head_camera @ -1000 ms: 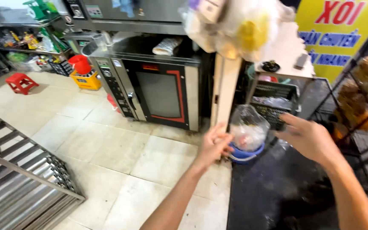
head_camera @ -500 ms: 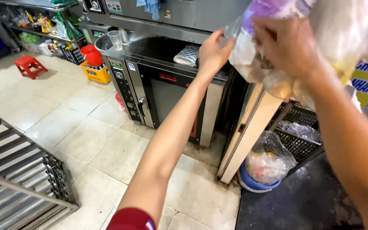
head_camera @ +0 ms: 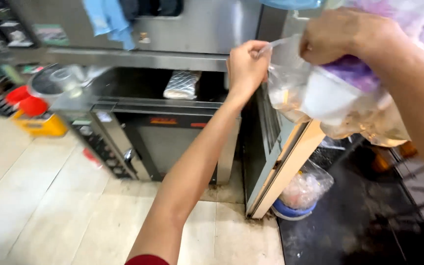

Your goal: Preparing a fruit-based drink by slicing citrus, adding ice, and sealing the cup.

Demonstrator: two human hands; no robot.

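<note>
— Going by the head camera, the only view there was: what were your hands doing at that moment?

— Both were raised in front of me. My left hand (head_camera: 246, 64) was closed in a pinch on the upper edge of a clear plastic bag (head_camera: 290, 83), thumb and fingers tight on the thin film. My right hand (head_camera: 342, 37) was curled over the top of the same bundle from the other side, fingers folded down on it.

— And where was the bag itself?

— Held up in the air between my two hands, in front of the steel oven cabinet (head_camera: 192, 27) and well above the floor. Inside it I could make out a white tub (head_camera: 327, 98) and something purple (head_camera: 354, 73) above that; the lower part sagged, with brownish contents I couldn't identify.

— What lay around you?

— Below my left arm stood a dark oven (head_camera: 172, 142) with a folded cloth mitt (head_camera: 182, 84) lying on top of it. A blue cloth (head_camera: 109, 19) hung from the cabinet above. Down on the floor to the right, another filled plastic bag (head_camera: 303, 189) sat in a blue basin (head_camera: 290, 211), just beside a leaning wooden board (head_camera: 290, 167). Far left, a red stool (head_camera: 25, 103) rested on a yellow crate (head_camera: 40, 125).
</note>
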